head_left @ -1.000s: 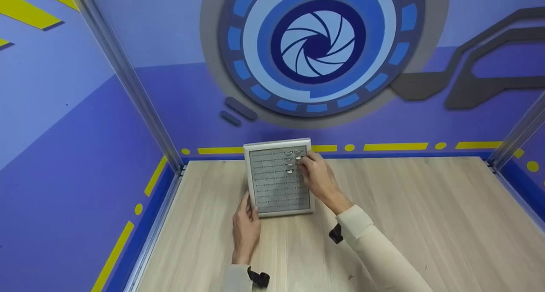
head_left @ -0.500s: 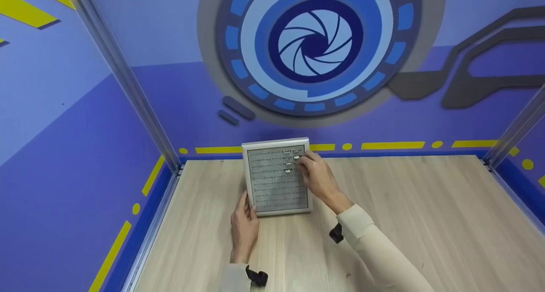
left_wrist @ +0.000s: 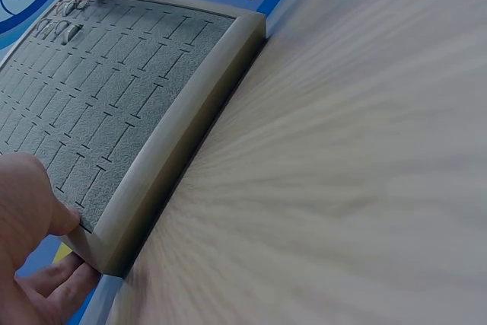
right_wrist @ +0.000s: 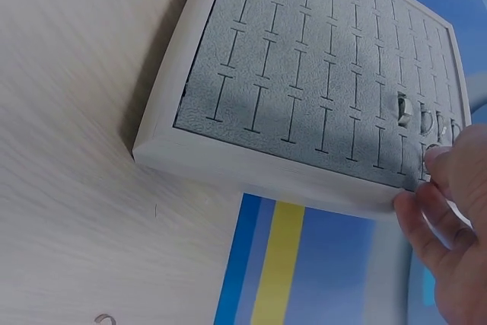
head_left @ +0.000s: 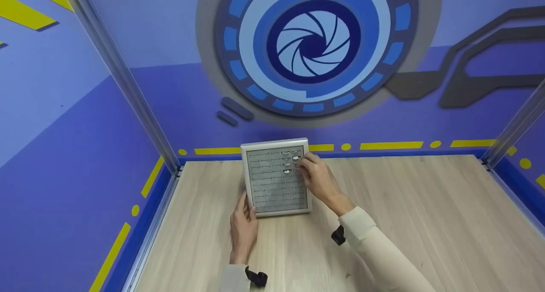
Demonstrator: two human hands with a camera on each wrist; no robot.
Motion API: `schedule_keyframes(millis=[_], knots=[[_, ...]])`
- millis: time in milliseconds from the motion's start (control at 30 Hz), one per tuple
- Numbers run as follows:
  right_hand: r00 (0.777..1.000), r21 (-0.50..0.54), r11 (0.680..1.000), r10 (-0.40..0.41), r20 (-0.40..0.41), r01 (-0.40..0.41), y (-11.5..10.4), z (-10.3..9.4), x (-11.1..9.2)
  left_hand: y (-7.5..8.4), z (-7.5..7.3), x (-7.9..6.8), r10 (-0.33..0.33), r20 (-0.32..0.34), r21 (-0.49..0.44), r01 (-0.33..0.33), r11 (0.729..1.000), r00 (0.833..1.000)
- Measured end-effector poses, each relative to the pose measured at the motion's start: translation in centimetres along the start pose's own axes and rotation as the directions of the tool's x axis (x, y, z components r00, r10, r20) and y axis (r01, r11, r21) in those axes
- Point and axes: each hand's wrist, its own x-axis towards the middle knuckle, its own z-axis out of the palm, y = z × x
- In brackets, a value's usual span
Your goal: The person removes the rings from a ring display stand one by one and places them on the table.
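A ring display tray [head_left: 275, 143] with a pale frame and grey slotted insert stands tilted up on the table. My left hand [head_left: 244, 230] grips its lower left corner; in the left wrist view the thumb [left_wrist: 64, 218] lies on the front and fingers lie beneath the edge. Near the upper right edge, my right hand [head_left: 320, 178] pinches a ring [right_wrist: 431, 150] at a slot, partly hidden by the fingertips. Several silvery rings sit in slots close by, among them one ring [right_wrist: 404, 110] at the end of its column. The other visible slots hold nothing.
The wood-grain table [head_left: 408, 215] extends around the tray. Behind it rises a blue patterned wall [head_left: 170, 100], with a metal post [head_left: 123, 75] at the left corner. A small curled brownish thing [right_wrist: 105, 317] lies on the table near the right forearm.
The head view has shifted slightly. Both hands keep nearly the same places on the tray, and the rings in the slots look unchanged.
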Motion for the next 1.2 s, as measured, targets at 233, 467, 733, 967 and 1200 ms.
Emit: schedule_keyframes(millis=[233, 467, 733, 967, 1200], knots=[[1.000, -0.003, 1.000, 0.012, 0.025, -0.012, -0.1, -0.8, -0.3, 0.1, -0.1, 0.0, 0.000, 0.001, 0.005, 0.000, 1.000, 1.000], [1.000, 0.010, 1.000, -0.005, -0.005, 0.005, 0.2, -1.5, -0.7, 0.0, -0.1, 0.1, -0.001, -0.001, 0.005, 0.001, 1.000, 1.000], [0.999, 0.009, 1.000, -0.024, -0.045, 0.024, 0.8, -2.2, -1.7, -0.2, -0.1, 0.0, -0.006, -0.003, 0.020, 0.006, 1.000, 1.000], [0.991, 0.022, 0.996, -0.078, -0.106, 0.081, 2.0, -2.9, -2.8, -0.2, -0.2, -0.1, 0.002, -0.012, 0.000, -0.002, 1.000, 1.000], [0.994, 0.050, 0.997, -0.049, -0.098, 0.054, 3.8, -4.2, -4.6, -0.1, 0.0, 0.0, 0.012, -0.010, 0.017, -0.012, 1.000, 1.000]])
